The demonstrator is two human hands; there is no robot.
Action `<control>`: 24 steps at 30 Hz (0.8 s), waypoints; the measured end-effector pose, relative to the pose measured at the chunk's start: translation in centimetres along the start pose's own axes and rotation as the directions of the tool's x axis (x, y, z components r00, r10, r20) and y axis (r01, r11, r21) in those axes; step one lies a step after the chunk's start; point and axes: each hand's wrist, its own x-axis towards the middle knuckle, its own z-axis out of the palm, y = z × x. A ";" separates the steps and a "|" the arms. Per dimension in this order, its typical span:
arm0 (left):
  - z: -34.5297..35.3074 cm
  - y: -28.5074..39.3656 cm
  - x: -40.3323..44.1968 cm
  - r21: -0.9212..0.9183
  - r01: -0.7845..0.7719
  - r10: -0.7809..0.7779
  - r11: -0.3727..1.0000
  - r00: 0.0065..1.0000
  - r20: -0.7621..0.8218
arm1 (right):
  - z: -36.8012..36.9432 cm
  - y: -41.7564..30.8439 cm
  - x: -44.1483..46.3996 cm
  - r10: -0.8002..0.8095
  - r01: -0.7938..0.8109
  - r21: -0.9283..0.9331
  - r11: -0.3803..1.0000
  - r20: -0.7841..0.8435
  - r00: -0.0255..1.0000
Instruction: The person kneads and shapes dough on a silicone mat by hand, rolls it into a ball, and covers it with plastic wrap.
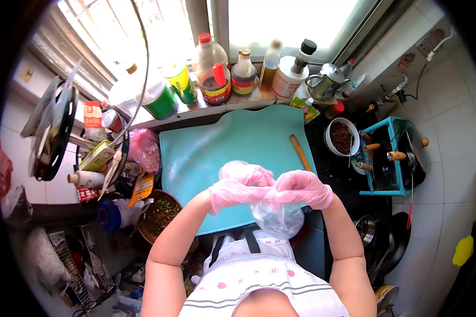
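Both of my hands wear thin pink gloves and meet over the front part of a turquoise mat (206, 153). My left hand (243, 185) and my right hand (304, 189) pinch the gathered top of a clear plastic bag (279, 217) between them. The bag hangs down from the fingers toward the apron (248, 274); what it contains, if anything, I cannot make out. Behind my left hand shows a pale round shape (232, 168), partly covered by the glove. A wooden rolling pin (300, 152) lies on the mat's right side, beyond my right hand.
Bottles, including a red-capped one (211, 74), and a metal kettle (328, 82) line the windowsill. On the right stand a white bowl of dark filling (341, 137) and a blue rack (378, 187). A bowl of chopped mixture (161, 214) and pink bag (143, 150) are left.
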 end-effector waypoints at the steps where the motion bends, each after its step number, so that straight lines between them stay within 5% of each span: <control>1: 0.6 -0.4 -1.1 -0.067 0.030 -0.030 0.997 1.000 -0.002 | 1.2 -1.0 -0.5 0.014 -0.014 0.068 0.998 0.003 1.000; 2: 1.1 -0.8 -2.3 -0.134 0.060 -0.061 0.989 0.998 -0.004 | 2.4 -1.7 -0.9 0.031 -0.032 0.139 0.990 0.010 0.999; 3: 2.0 -0.6 -3.7 -0.254 -0.048 0.037 0.966 0.998 -0.047 | 2.3 -1.3 -1.4 -0.071 0.043 0.197 0.979 0.141 0.987; 5: 2.5 -1.1 -6.0 -0.392 -0.280 0.284 0.876 0.958 -0.050 | 3.4 -0.8 -2.6 -0.061 0.020 0.270 0.963 0.142 0.988; 8: 4.7 -0.1 -9.1 -0.495 -0.229 0.153 0.838 0.970 -0.190 | 6.2 -1.0 -3.7 0.050 -0.072 0.258 0.964 0.091 0.995; 9: 5.0 -0.2 -9.0 -0.445 -0.315 0.269 0.838 0.949 -0.165 | 6.9 -0.7 -3.8 0.078 -0.090 0.224 0.970 0.063 0.995; 12: 6.6 -3.4 -9.2 -0.322 -0.166 0.124 0.932 0.981 -0.147 | 9.1 -0.2 -3.9 0.156 -0.149 0.184 0.972 -0.027 0.987; 13: 7.6 -2.7 -10.8 -0.089 -0.150 0.127 0.985 0.967 -0.222 | 9.7 -0.1 -3.9 0.166 -0.155 0.172 0.973 -0.057 0.984; 16: 8.2 -4.2 -12.1 -0.296 -0.329 0.250 0.897 0.928 -0.275 | 10.8 -0.1 -4.2 0.165 -0.155 0.223 0.962 -0.023 0.986; 20: 8.3 -2.9 -15.1 -0.746 -0.203 0.025 0.634 0.970 -0.242 | 11.6 -0.8 -5.0 0.236 -0.235 0.131 0.963 0.008 0.972; 21: 8.8 -1.6 -15.7 -0.723 -0.206 0.009 0.659 0.964 -0.266 | 12.0 -1.0 -5.1 0.265 -0.263 0.067 0.962 -0.018 0.964; 24: 7.6 -2.2 -16.6 -0.215 -0.350 0.299 0.912 0.925 -0.235 | 13.1 -0.6 -4.8 0.176 -0.187 -0.226 0.956 -0.067 0.982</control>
